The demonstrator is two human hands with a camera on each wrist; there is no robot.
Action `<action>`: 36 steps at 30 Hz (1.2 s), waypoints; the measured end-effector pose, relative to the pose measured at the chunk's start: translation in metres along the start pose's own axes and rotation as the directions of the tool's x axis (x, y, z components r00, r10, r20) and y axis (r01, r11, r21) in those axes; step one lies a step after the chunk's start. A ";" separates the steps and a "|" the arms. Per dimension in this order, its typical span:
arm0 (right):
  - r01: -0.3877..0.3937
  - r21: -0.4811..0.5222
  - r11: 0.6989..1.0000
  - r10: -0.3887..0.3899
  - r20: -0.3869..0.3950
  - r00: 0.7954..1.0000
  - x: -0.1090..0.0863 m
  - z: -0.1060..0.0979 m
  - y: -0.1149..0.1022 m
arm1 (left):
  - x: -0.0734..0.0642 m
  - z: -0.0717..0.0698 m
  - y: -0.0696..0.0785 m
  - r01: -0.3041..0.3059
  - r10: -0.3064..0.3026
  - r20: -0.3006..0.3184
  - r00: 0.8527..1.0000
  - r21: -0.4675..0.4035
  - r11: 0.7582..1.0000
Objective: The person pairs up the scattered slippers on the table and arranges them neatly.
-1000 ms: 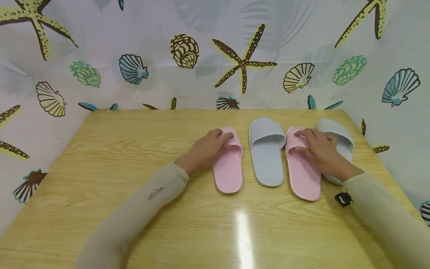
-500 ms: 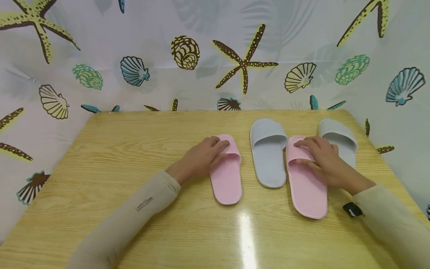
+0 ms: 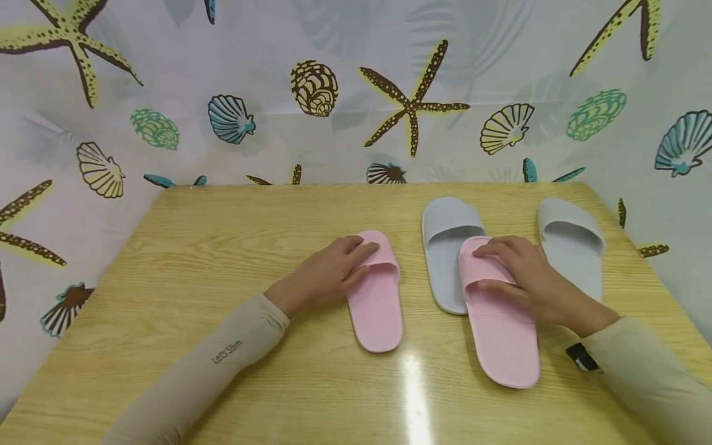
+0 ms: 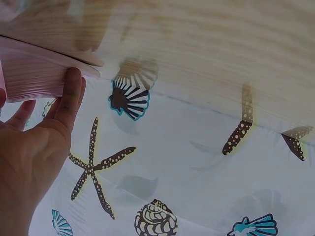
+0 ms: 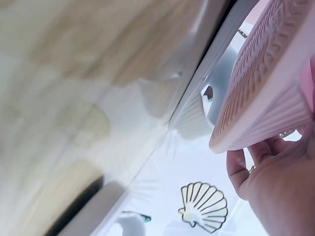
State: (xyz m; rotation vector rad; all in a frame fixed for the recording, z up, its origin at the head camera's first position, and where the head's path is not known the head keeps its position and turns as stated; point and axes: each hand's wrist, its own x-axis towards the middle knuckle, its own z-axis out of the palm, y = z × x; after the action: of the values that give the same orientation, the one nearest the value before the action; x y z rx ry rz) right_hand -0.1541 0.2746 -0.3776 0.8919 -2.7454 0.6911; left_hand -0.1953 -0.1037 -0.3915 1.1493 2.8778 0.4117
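My left hand [image 3: 334, 272] grips the left pink slipper [image 3: 378, 315] at its ribbed strap, fingers over the top and thumb by the opening. In the left wrist view, fingertips lie on the strap [image 4: 34, 78] and the toe is close to the table. With my right hand [image 3: 534, 275] I hold the other pink slipper [image 3: 506, 346] by its strap. It is raised off the table, its patterned sole [image 5: 261, 64] showing in the right wrist view. It overlaps a pale grey slipper [image 3: 443, 266] behind it in the head view.
Another pale grey slipper [image 3: 573, 247] lies at the right, partly behind my right hand. Both grey slippers rest on the wood-grain table [image 3: 222, 247], toes toward the back. A white curtain [image 3: 345, 142] printed with shells and starfish stands along the back and sides.
Both pink slippers have come toward me with my hands. The right one has risen and shifted left, now overlapping the left grey slipper and uncovering more of the right grey one.
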 end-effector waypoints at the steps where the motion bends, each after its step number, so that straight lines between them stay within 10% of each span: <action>1: -0.001 0.005 1.000 0.001 0.004 1.000 0.002 0.001 -0.001 | 0.000 0.000 0.000 -0.004 0.004 0.002 1.000 0.001 1.000; 14: 0.076 0.010 0.997 -0.077 0.027 0.997 0.019 0.014 -0.011 | -0.001 -0.001 -0.004 -0.024 0.024 0.003 1.000 0.002 1.000; 23: -0.012 0.016 1.000 0.010 0.158 0.987 0.013 0.009 -0.011 | -0.005 -0.003 -0.004 -0.017 0.017 0.033 0.999 -0.001 1.000; 36: -0.012 0.073 0.997 0.001 0.146 0.989 0.021 0.019 -0.026 | -0.023 -0.004 -0.011 0.006 -0.005 0.012 1.000 -0.034 0.999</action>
State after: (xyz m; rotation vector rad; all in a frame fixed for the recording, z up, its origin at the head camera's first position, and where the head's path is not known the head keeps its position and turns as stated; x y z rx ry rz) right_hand -0.1561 0.2362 -0.3778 0.9871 -2.8684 0.7613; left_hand -0.1864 -0.1280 -0.3926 1.1342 2.8513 0.4508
